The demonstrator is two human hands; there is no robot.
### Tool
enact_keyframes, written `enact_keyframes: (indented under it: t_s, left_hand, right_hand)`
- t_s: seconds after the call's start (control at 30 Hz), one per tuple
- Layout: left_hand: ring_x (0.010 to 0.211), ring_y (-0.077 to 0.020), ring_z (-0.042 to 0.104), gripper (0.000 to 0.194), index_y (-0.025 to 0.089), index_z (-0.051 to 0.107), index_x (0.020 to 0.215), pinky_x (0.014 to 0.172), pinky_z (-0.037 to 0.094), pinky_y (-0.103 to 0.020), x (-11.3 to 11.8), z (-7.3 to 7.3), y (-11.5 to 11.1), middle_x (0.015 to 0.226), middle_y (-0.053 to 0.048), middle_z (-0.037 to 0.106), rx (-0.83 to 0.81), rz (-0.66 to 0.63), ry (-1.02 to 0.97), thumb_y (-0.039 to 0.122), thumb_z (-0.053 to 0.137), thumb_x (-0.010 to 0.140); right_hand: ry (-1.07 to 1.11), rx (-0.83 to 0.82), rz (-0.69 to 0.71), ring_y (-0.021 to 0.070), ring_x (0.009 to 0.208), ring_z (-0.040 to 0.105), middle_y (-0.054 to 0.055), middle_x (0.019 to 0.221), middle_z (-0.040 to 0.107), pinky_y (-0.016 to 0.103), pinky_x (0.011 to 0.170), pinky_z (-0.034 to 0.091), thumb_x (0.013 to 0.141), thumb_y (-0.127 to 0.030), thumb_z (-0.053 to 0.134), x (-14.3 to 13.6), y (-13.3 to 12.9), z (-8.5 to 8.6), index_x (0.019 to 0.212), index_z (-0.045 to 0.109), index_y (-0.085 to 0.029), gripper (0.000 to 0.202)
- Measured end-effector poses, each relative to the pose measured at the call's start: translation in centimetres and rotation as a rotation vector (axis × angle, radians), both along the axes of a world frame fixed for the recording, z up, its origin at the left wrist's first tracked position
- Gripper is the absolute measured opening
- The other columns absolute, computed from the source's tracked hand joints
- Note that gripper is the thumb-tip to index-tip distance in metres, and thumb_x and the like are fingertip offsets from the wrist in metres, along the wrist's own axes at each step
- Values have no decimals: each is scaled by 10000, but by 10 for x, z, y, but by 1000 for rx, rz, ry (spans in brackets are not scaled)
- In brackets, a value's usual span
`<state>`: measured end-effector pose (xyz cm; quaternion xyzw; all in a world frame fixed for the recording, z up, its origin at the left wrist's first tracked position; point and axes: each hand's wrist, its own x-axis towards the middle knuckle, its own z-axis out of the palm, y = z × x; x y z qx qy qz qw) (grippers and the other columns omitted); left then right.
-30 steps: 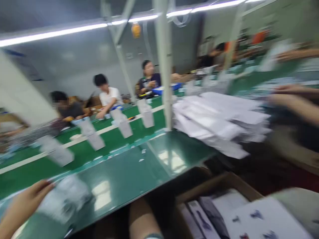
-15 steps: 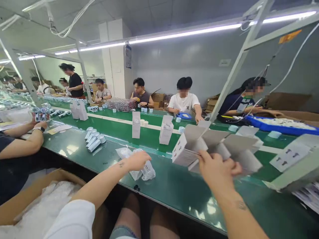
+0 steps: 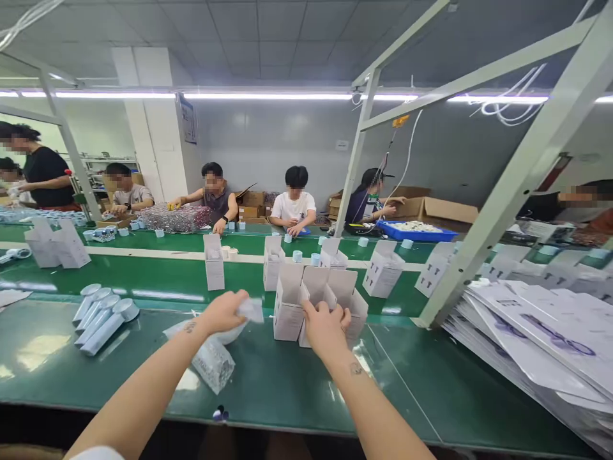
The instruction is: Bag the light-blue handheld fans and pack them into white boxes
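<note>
My left hand (image 3: 224,314) is closed on a small translucent plastic bag (image 3: 251,310) that sticks out past the fingertips. Under and beside that wrist lies another clear plastic bag (image 3: 214,365) on the green bench; its contents are hard to make out. My right hand (image 3: 327,324) grips a row of three open-topped white cardboard boxes (image 3: 289,319) standing side by side at the bench's back edge, flaps up. The bag in my left hand is just left of these boxes. Part of the right-hand box is hidden behind my fingers.
Light-blue handle-shaped parts (image 3: 103,319) lie at left. Several white boxes (image 3: 214,265) stand on the green conveyor (image 3: 163,281). Flattened printed cartons (image 3: 531,345) are stacked at right, beside a slanted metal post (image 3: 502,179). Co-workers sit across the conveyor.
My view has turned right. My right hand has set the tilted boxes upright in a row. My left hand has lifted a plastic bag from those on the bench towards the boxes.
</note>
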<state>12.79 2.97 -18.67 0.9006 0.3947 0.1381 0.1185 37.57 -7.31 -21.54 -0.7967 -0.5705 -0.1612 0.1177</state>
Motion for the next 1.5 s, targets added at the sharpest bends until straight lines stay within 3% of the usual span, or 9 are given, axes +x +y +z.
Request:
enact_keyframes:
  t_s: [0.1,0.23,0.3,0.47,0.67,0.8,1.07,1.27,1.5]
  left_hand:
    - [744,-197,593,451,231,495,1129,674,461,-298,6,37,2,854,-19,622,-12,182,-645,377,642,729]
    - [819,-172,597,497,210,461,1161,728,482,-283,55,73,2,973,-35,607,27,77,-1320,395,652,742]
    - [812,-164,599,470,205,467,1153,736,481,-279,81,77,2,973,-32,611,49,29,-1237,399,631,758]
    - [980,-227,581,387,221,502,1156,853,456,-333,116,77,-13,1103,-68,620,265,-7,-541,307,575,786]
    - [855,-236,624,405,279,534,1148,756,468,-314,144,118,-18,898,-14,664,118,-52,33,310,617,753]
    - [895,-227,628,411,270,526,1120,732,468,-285,150,133,-2,1017,-26,663,159,29,111,303,644,728]
    - [934,-299,631,392,181,507,1038,730,473,-326,165,123,-6,991,-129,665,227,135,198,393,631,733]
    - [941,-303,636,309,169,511,1073,736,479,-353,169,123,-2,1023,-154,663,256,179,185,306,512,796]
    - [1015,-275,614,322,231,540,1085,767,475,-322,166,125,10,1060,-95,669,271,76,240,271,564,766]
  right_hand:
    - [30,-37,47,356,1067,453,69,1030,593,588,995,108,904,-204,457,5,1,0,1197,573,-379,361]
    - [22,-59,67,385,1119,429,68,1059,583,588,1000,103,845,-188,533,7,0,0,1223,553,-387,427]
    - [12,-39,70,393,1138,422,70,1065,583,586,1002,98,854,-178,514,7,-1,-1,1235,549,-390,437]
    - [10,-2,70,394,1150,421,76,1052,585,585,1006,84,874,-167,480,7,-5,-2,1283,520,-404,475]
    - [24,31,66,402,1173,406,73,1040,585,578,1022,57,863,-160,500,4,-12,-4,1245,553,-395,451]
    - [-8,40,85,385,1174,411,74,1044,586,562,1035,58,891,-187,480,10,-15,-8,1354,446,-415,518]
    - [-47,-4,90,356,1111,463,80,994,604,554,1008,128,891,-124,452,17,-14,-3,1422,330,-435,627]
    - [34,-40,31,437,1211,378,110,1109,582,592,1012,54,888,-458,532,4,-13,6,1376,441,-386,502]
    - [109,-85,-3,433,1206,409,119,1140,564,603,998,75,862,-556,524,-7,10,17,1333,469,-425,493]
